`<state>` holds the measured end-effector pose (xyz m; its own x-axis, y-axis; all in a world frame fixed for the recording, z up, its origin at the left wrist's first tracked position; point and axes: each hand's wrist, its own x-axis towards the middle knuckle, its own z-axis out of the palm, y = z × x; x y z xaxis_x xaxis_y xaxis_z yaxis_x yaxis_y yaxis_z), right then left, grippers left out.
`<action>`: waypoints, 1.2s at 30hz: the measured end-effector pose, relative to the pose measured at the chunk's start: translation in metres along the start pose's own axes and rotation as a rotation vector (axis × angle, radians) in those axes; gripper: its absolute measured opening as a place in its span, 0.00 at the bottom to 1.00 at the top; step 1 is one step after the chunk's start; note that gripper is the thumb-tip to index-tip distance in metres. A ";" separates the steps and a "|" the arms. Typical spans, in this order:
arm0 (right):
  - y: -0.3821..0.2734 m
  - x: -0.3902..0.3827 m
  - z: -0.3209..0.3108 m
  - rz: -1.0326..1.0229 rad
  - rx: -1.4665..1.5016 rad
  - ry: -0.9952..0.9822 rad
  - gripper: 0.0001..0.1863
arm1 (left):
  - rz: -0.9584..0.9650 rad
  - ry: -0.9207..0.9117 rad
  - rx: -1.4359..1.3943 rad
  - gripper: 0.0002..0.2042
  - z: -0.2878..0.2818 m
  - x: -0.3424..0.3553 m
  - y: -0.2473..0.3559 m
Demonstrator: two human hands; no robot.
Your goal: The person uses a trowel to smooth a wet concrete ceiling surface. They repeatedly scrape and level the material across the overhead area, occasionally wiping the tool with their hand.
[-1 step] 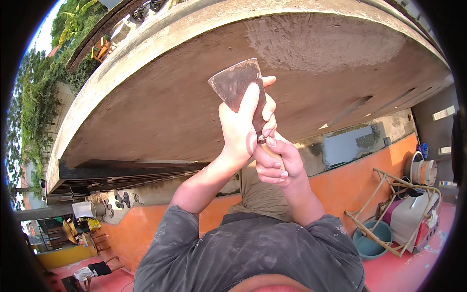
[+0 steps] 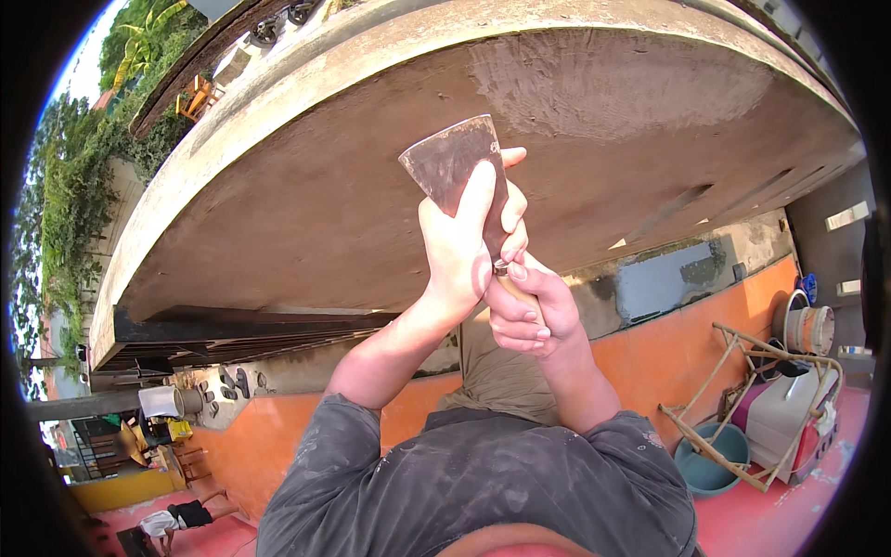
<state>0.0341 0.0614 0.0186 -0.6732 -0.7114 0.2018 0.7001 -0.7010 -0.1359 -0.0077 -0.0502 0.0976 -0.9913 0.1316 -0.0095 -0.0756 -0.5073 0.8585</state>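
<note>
A flat steel scraper blade [image 2: 436, 167], dark with a worn, rusty edge, points up and away from me. My left hand [image 2: 464, 232] grips the blade, thumb lying along its face and fingers wrapped round the far side. Just below, my right hand [image 2: 538, 311] is closed round the light wooden handle [image 2: 522, 295], near the metal collar. Beyond both hands spreads a broad, curved, brown plastered surface [image 2: 306, 213] with a paler, rougher patch [image 2: 622, 79] at the upper right.
An orange ledge [image 2: 631, 348] runs below. At the lower right are a cane frame [image 2: 691, 432], a teal basin [image 2: 705, 464] and a grey-white container [image 2: 780, 418]. Sandals [image 2: 232, 381] lie at left; another person [image 2: 186, 515] is at lower left. Greenery [image 2: 60, 213] borders the left.
</note>
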 end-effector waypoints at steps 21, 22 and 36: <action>0.001 0.021 0.010 -0.121 0.046 -0.052 0.03 | 0.105 -0.092 0.078 0.21 0.004 0.011 0.016; -0.001 0.022 0.011 -0.116 0.044 -0.059 0.03 | 0.118 -0.108 0.067 0.21 0.005 0.014 0.017; -0.024 0.034 0.035 -0.052 -0.036 -0.090 0.05 | 0.251 -0.150 0.010 0.20 0.020 0.025 0.041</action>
<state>0.0030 0.0562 0.0625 -0.6834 -0.6677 0.2952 0.6544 -0.7396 -0.1577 -0.0336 -0.0504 0.1432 -0.9517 0.1274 0.2792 0.1722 -0.5314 0.8294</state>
